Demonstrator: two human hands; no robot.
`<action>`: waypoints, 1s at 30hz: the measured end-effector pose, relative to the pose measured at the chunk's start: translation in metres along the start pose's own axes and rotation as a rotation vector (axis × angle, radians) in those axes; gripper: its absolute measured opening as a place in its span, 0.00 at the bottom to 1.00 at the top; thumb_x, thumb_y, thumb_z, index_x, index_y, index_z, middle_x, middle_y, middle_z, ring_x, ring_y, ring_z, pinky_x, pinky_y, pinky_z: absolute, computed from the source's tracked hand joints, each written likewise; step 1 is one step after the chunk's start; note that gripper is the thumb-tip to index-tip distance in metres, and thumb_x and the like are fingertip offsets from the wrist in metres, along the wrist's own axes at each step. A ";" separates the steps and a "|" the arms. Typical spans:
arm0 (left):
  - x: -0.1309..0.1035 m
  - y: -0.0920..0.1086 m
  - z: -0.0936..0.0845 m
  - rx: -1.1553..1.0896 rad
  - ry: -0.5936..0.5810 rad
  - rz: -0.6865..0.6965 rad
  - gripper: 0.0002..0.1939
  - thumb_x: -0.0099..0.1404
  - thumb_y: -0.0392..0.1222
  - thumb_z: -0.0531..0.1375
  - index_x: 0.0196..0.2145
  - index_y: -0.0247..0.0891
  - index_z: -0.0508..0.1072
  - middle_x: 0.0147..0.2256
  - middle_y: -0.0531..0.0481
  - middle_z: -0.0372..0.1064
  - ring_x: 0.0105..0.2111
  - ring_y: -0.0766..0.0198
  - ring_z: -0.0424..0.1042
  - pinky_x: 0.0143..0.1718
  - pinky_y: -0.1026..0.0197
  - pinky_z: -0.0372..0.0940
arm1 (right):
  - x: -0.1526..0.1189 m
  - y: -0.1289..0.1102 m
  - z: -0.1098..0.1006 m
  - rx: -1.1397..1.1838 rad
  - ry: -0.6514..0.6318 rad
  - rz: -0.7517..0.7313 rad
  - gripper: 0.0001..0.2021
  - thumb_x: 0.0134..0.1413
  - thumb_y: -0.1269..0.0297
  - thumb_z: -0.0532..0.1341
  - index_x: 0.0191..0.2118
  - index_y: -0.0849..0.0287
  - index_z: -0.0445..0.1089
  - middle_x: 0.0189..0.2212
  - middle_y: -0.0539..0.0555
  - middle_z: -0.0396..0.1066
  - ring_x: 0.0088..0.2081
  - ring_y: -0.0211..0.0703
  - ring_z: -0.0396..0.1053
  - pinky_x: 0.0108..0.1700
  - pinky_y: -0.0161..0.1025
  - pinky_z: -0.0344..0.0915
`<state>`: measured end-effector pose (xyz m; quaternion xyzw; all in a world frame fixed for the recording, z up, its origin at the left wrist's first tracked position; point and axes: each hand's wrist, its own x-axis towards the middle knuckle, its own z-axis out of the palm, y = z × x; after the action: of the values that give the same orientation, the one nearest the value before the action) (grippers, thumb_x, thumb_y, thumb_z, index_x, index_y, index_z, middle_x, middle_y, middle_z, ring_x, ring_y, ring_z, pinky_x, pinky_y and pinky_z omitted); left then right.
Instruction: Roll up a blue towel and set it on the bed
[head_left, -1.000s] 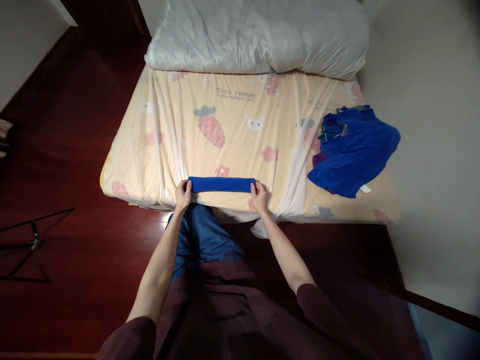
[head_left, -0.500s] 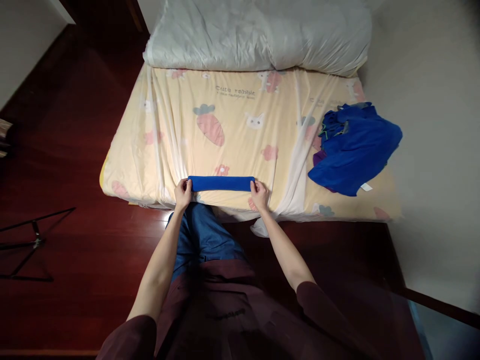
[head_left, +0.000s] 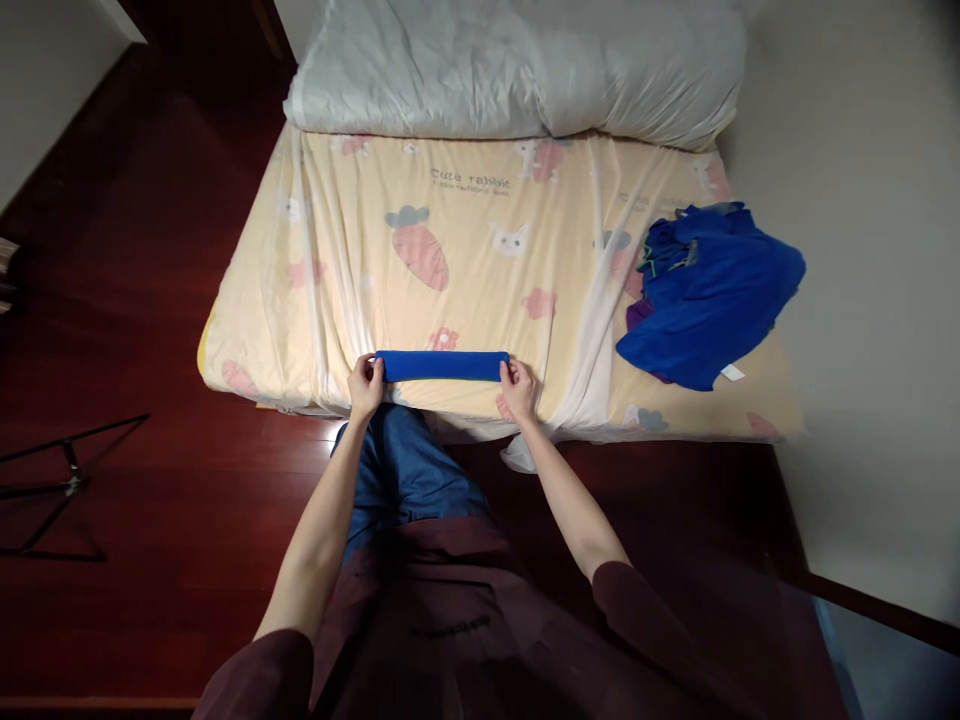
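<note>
A folded blue cloth [head_left: 442, 366] forms a long narrow strip near the front edge of the bed. My left hand [head_left: 366, 386] pinches its left end, and my right hand [head_left: 519, 388] pinches its right end. Between the two hands the strip is stretched nearly straight, its lower edge slightly bowed. Beneath it is the yellow bed sheet [head_left: 480, 270], printed with carrots, rabbits and flowers. A loose pile of blue clothing [head_left: 720, 295], with some purple at its left side and a white tag, lies on the right part of the bed.
A rolled pale grey quilt [head_left: 510, 70] lies across the far side of the bed. Black tripod legs [head_left: 71, 485] stand on the dark red floor [head_left: 187, 500] at the left. A wall [head_left: 862, 300] borders the right side.
</note>
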<state>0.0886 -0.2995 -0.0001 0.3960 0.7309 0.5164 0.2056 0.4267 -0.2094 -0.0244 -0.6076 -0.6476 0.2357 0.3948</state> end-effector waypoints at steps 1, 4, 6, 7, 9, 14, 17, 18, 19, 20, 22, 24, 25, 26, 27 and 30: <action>0.000 0.001 0.000 -0.005 0.000 0.008 0.21 0.69 0.58 0.59 0.46 0.38 0.74 0.27 0.52 0.67 0.27 0.63 0.67 0.31 0.61 0.61 | 0.000 0.000 0.000 0.006 0.008 0.007 0.21 0.68 0.45 0.58 0.45 0.59 0.78 0.35 0.57 0.79 0.34 0.43 0.75 0.41 0.38 0.70; -0.002 0.003 0.000 -0.025 0.002 0.033 0.20 0.70 0.57 0.59 0.49 0.38 0.73 0.27 0.54 0.66 0.27 0.64 0.66 0.30 0.62 0.61 | -0.001 0.001 0.001 0.014 0.017 0.009 0.21 0.68 0.46 0.57 0.47 0.59 0.76 0.37 0.57 0.79 0.34 0.42 0.74 0.40 0.38 0.71; -0.002 0.004 0.000 -0.030 0.014 0.037 0.20 0.69 0.56 0.60 0.49 0.39 0.72 0.29 0.53 0.68 0.28 0.63 0.67 0.32 0.61 0.63 | -0.001 0.002 0.001 0.005 0.009 0.000 0.20 0.69 0.46 0.57 0.47 0.59 0.76 0.37 0.57 0.79 0.34 0.42 0.75 0.40 0.38 0.71; -0.002 0.004 0.000 -0.026 0.025 0.036 0.20 0.69 0.56 0.61 0.49 0.39 0.72 0.30 0.52 0.69 0.29 0.63 0.68 0.33 0.61 0.64 | -0.001 0.002 0.001 -0.001 0.005 -0.005 0.20 0.69 0.47 0.57 0.47 0.58 0.75 0.37 0.57 0.79 0.34 0.43 0.75 0.41 0.39 0.71; -0.001 0.003 0.000 -0.010 0.044 0.040 0.19 0.68 0.55 0.62 0.48 0.39 0.73 0.33 0.50 0.71 0.31 0.62 0.70 0.36 0.60 0.67 | -0.001 0.002 0.001 -0.009 0.002 -0.016 0.19 0.69 0.47 0.57 0.47 0.58 0.75 0.38 0.58 0.79 0.35 0.43 0.75 0.41 0.39 0.72; -0.001 -0.001 0.001 0.020 0.069 0.074 0.17 0.69 0.53 0.62 0.47 0.38 0.74 0.36 0.47 0.73 0.33 0.62 0.72 0.39 0.59 0.69 | -0.001 -0.002 -0.001 -0.025 0.018 -0.082 0.19 0.71 0.50 0.55 0.51 0.57 0.75 0.46 0.62 0.79 0.46 0.47 0.77 0.50 0.44 0.76; -0.001 -0.003 -0.001 0.075 0.070 0.116 0.16 0.70 0.52 0.60 0.48 0.39 0.76 0.41 0.45 0.75 0.38 0.60 0.74 0.42 0.57 0.70 | -0.002 -0.008 -0.003 -0.025 0.001 -0.167 0.20 0.72 0.54 0.53 0.58 0.57 0.74 0.56 0.62 0.75 0.60 0.49 0.73 0.63 0.48 0.71; -0.001 -0.002 -0.001 0.090 0.062 0.145 0.16 0.71 0.52 0.60 0.48 0.39 0.76 0.45 0.43 0.75 0.42 0.58 0.75 0.45 0.56 0.70 | -0.002 -0.010 -0.004 -0.014 -0.028 -0.185 0.21 0.72 0.56 0.51 0.59 0.56 0.74 0.59 0.61 0.74 0.63 0.49 0.70 0.66 0.49 0.68; -0.002 -0.001 -0.002 0.098 0.046 0.177 0.17 0.72 0.52 0.59 0.49 0.40 0.77 0.48 0.42 0.75 0.47 0.55 0.75 0.49 0.54 0.70 | -0.002 -0.012 -0.005 0.000 -0.071 -0.194 0.21 0.73 0.58 0.51 0.60 0.55 0.74 0.61 0.60 0.73 0.66 0.48 0.68 0.69 0.49 0.65; -0.002 0.000 -0.003 0.101 0.024 0.206 0.17 0.73 0.51 0.57 0.51 0.40 0.78 0.51 0.40 0.75 0.52 0.53 0.73 0.53 0.52 0.69 | -0.002 -0.014 -0.007 0.015 -0.121 -0.193 0.21 0.72 0.60 0.50 0.61 0.54 0.74 0.62 0.58 0.73 0.67 0.47 0.66 0.70 0.49 0.64; -0.003 0.003 -0.004 0.104 -0.035 0.238 0.19 0.75 0.50 0.55 0.54 0.41 0.79 0.56 0.40 0.75 0.57 0.51 0.70 0.59 0.48 0.66 | -0.002 -0.017 -0.009 0.034 -0.211 -0.169 0.22 0.71 0.63 0.50 0.61 0.51 0.75 0.63 0.55 0.72 0.68 0.45 0.65 0.71 0.49 0.62; -0.003 0.005 -0.005 0.127 -0.093 0.232 0.21 0.76 0.48 0.52 0.57 0.42 0.79 0.59 0.41 0.74 0.57 0.51 0.69 0.62 0.45 0.64 | -0.001 -0.019 -0.010 0.036 -0.258 -0.138 0.22 0.69 0.65 0.51 0.61 0.50 0.75 0.63 0.53 0.72 0.68 0.45 0.66 0.71 0.51 0.61; -0.003 0.006 -0.005 0.145 -0.113 0.224 0.22 0.76 0.48 0.51 0.58 0.42 0.78 0.59 0.41 0.73 0.57 0.51 0.69 0.62 0.44 0.63 | 0.000 -0.019 -0.011 0.035 -0.264 -0.125 0.23 0.68 0.65 0.51 0.61 0.50 0.75 0.63 0.53 0.72 0.68 0.45 0.66 0.71 0.51 0.61; -0.003 0.006 -0.005 0.167 -0.131 0.217 0.23 0.76 0.47 0.50 0.59 0.41 0.77 0.60 0.41 0.73 0.57 0.50 0.68 0.63 0.44 0.62 | 0.000 -0.019 -0.011 0.034 -0.267 -0.117 0.23 0.67 0.66 0.52 0.61 0.50 0.75 0.63 0.53 0.72 0.67 0.45 0.67 0.71 0.51 0.61; -0.003 0.006 -0.005 0.189 -0.147 0.214 0.24 0.76 0.47 0.49 0.60 0.40 0.77 0.61 0.41 0.72 0.58 0.50 0.67 0.64 0.44 0.62 | 0.001 -0.019 -0.011 0.035 -0.267 -0.115 0.23 0.66 0.67 0.52 0.61 0.50 0.75 0.63 0.52 0.72 0.67 0.45 0.67 0.71 0.51 0.61; -0.004 0.005 -0.003 0.255 -0.168 0.221 0.26 0.76 0.46 0.47 0.63 0.38 0.74 0.62 0.41 0.71 0.60 0.48 0.65 0.66 0.43 0.59 | 0.002 -0.018 -0.010 0.051 -0.259 -0.131 0.23 0.64 0.68 0.54 0.60 0.50 0.76 0.64 0.52 0.71 0.67 0.45 0.68 0.71 0.51 0.61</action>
<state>0.0903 -0.3034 0.0055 0.5385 0.7227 0.4042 0.1561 0.4242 -0.2116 -0.0035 -0.5181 -0.7253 0.3022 0.3380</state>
